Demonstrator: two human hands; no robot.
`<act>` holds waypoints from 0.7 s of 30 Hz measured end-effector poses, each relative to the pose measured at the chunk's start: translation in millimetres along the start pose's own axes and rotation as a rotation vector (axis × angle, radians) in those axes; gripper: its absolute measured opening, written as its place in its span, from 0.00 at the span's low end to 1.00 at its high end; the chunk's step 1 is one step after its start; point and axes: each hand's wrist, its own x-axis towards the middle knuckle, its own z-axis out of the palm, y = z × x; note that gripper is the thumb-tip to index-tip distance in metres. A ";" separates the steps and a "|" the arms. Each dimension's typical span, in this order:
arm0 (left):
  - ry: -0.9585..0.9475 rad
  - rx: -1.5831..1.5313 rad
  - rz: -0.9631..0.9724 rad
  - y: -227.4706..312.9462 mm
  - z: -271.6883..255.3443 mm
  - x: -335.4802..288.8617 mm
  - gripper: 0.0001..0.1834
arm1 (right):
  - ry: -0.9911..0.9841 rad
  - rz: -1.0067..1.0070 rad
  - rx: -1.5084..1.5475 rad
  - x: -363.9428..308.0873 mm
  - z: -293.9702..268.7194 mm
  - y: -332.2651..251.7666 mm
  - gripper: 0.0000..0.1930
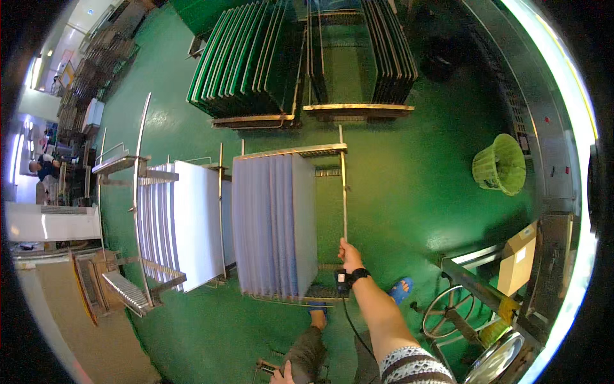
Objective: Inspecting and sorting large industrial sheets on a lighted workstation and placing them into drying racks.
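Observation:
My right hand (349,255) is closed round the near part of an upright metal bar (345,198) at the right side of a rack. That rack holds several thin, translucent bluish-white sheets (275,224) standing on edge in a row. At the lower edge of the view, my left hand (281,375) lies against my dark trouser leg, partly cut off. Its few visible fingers are stretched out, and nothing shows in them. A second rack (137,198) with bright white panels (197,224) stands close on the left.
Two racks of dark green panels (249,57) stand across the green floor. A yellow-green basket (499,165) sits at the right. Nearer are a handwheel (448,312) on a machine and a cardboard box (518,259). A person (46,168) is far left.

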 end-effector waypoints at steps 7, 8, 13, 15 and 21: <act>0.019 0.038 -0.048 12.8 1.8 -3.0 0.53 | 0.090 -0.177 -0.037 2.7 -121.8 -80.0 0.15; 0.017 0.039 -0.034 15.3 3.8 -1.1 0.53 | 0.095 -0.188 -0.084 4.4 -142.8 -94.9 0.15; 0.046 0.110 0.024 22.3 7.4 2.4 0.52 | 0.203 -0.344 -0.041 -24.4 -180.6 -159.1 0.21; 0.040 0.129 0.058 31.0 4.9 -5.7 0.52 | 0.041 -0.485 0.097 -62.9 -185.2 -203.9 0.31; -0.030 0.143 0.061 38.2 -24.9 -22.9 0.47 | -0.160 -0.431 0.268 -255.1 -158.3 -218.9 0.19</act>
